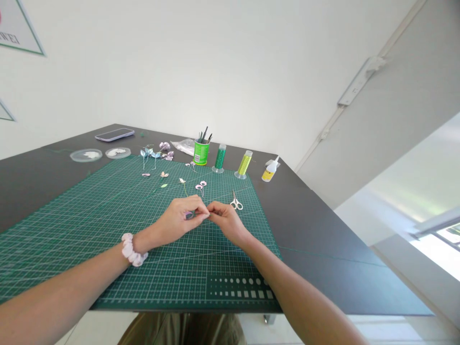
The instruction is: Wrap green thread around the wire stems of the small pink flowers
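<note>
My left hand (187, 216) and my right hand (227, 219) meet over the green cutting mat (172, 268), fingertips pinched close together. A small purple petal-like piece (189, 215) shows in the gap between my left thumb and fingers. Whatever thin part sits at the fingertips is too small to make out. Just beyond my hands lie a pair of purple-edged wire petals (201, 185), a white bud on a green stem (182, 181), a peach petal piece (164, 175) and a light green leaf (164, 185). White-handled scissors (236, 203) rest beside my right hand.
Behind the mat stand a green pot of tools (201, 152), a dark green thread spool (220, 159), a yellow-green spool (244, 165) and a glue bottle (270, 170). Farther left are blue flowers (146, 152), lilac flowers (165, 145), two shallow dishes (74, 156) and a phone (115, 134).
</note>
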Action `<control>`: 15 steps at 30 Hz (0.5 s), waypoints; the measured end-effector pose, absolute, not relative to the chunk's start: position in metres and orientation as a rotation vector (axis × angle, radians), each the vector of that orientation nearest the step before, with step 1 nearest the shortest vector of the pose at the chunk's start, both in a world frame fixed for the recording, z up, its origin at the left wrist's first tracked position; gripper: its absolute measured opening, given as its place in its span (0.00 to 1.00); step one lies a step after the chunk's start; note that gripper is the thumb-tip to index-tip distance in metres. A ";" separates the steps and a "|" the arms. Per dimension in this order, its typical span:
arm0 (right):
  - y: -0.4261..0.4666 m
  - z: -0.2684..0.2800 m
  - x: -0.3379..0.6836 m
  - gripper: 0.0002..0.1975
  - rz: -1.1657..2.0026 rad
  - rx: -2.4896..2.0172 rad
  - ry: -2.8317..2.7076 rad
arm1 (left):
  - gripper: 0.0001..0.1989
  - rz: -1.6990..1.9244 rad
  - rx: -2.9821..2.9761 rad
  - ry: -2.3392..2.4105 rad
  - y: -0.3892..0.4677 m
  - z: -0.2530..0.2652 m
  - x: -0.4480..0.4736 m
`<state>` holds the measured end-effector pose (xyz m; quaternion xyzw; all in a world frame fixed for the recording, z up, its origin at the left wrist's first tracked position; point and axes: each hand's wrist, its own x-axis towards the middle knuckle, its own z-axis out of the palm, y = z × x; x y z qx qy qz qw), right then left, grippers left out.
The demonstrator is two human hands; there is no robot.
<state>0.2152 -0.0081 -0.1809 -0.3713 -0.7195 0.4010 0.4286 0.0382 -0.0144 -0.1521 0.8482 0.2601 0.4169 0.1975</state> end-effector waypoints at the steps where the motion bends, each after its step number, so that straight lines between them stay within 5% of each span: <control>1: -0.009 -0.182 0.214 0.10 1.021 -0.930 -1.803 | 0.09 1.194 2.357 0.758 -0.014 -0.152 0.038; 15: -0.021 -0.176 0.211 0.10 0.847 -0.899 -1.924 | 0.07 1.349 2.311 1.107 -0.001 -0.161 0.036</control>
